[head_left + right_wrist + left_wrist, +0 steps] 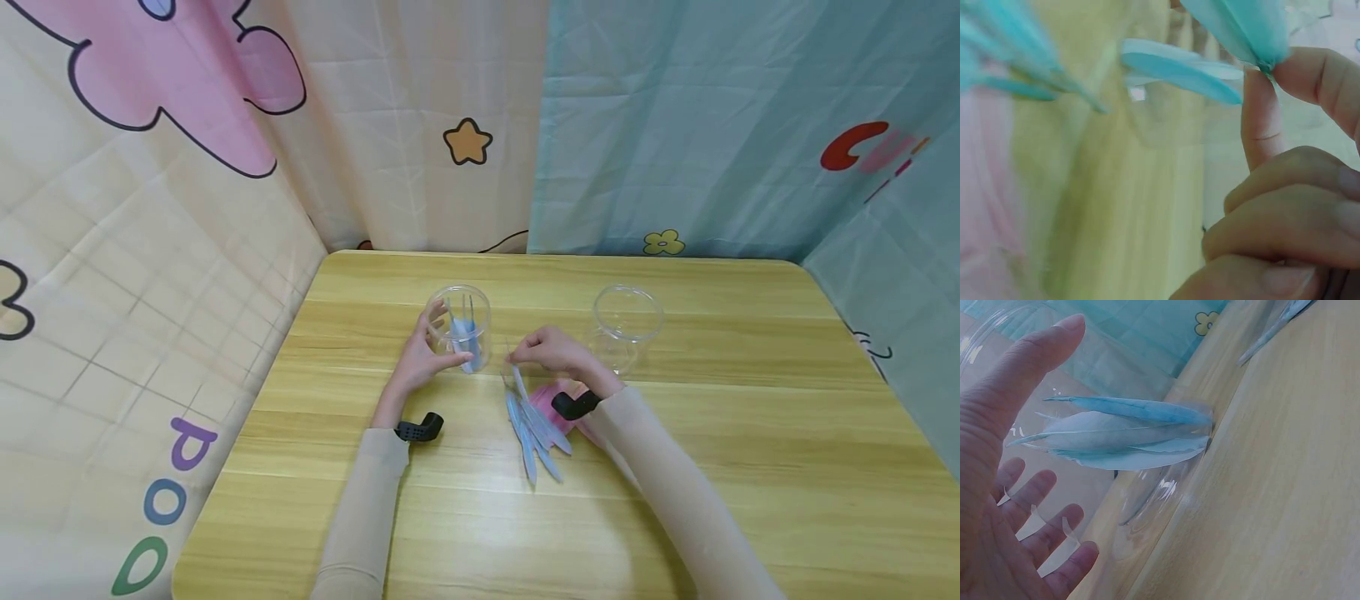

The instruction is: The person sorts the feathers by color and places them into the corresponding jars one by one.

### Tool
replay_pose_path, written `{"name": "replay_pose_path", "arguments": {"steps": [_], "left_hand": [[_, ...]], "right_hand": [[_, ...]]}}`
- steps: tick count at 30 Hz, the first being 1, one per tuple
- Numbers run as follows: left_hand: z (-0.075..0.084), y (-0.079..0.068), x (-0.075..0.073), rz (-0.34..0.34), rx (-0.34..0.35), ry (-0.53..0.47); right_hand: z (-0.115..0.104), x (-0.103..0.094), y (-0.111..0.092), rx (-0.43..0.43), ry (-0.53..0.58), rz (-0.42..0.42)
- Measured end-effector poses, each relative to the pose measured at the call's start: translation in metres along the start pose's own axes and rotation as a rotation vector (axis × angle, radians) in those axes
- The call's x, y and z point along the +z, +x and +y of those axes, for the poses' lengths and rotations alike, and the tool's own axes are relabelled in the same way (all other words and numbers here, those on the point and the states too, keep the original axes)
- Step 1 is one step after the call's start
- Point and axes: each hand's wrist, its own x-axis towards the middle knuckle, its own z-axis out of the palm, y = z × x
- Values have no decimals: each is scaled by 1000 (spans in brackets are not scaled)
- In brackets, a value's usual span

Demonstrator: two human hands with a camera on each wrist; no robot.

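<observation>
A clear plastic cup [484, 340] with several blue and white feathers [1135, 434] standing in it is on the table. My left hand [423, 358] holds this cup from its left side, thumb in front and fingers behind. Between thumb and forefinger, my right hand [555, 350] pinches a light blue feather [1241, 28] by its quill end, just right of the cup. Several loose blue feathers [531, 446] lie fanned out below the right hand. Pink feathers [550, 395] sit beside them, partly hidden by the right wrist.
A second clear plastic cup [628, 329] stands to the right, beyond the right wrist. The wooden table [465, 533] has its far edge against a printed curtain [420, 125], with curtains on both sides too.
</observation>
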Motion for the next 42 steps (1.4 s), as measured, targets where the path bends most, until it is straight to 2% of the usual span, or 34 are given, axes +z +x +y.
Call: {"name": "replay_pose_path", "arguments": {"steps": [4, 9, 21, 25, 27, 30, 35, 42], "left_hand": [[1, 0, 0, 0, -4, 2], [1, 0, 1, 4, 1, 6], [-1, -1, 1, -5, 26, -5], [-1, -1, 1, -6, 34, -8], [0, -1, 1, -6, 33, -5], [0, -1, 2, -8, 20, -2], [6, -1, 2, -19, 10, -12], [37, -12, 0, -27, 25, -9]], "right_hand": [[-11, -6, -2, -10, 89, 27], [-24, -7, -3, -22, 209, 115], [-54, -4, 7, -173, 510, 536], [-63, 1, 14, -277, 541, 678], [-65, 4, 19, -345, 540, 722], [-65, 8, 26, -414, 535, 762], [-64, 16, 33, -431, 529, 780], [-59, 27, 39, -394, 470, 735]]}}
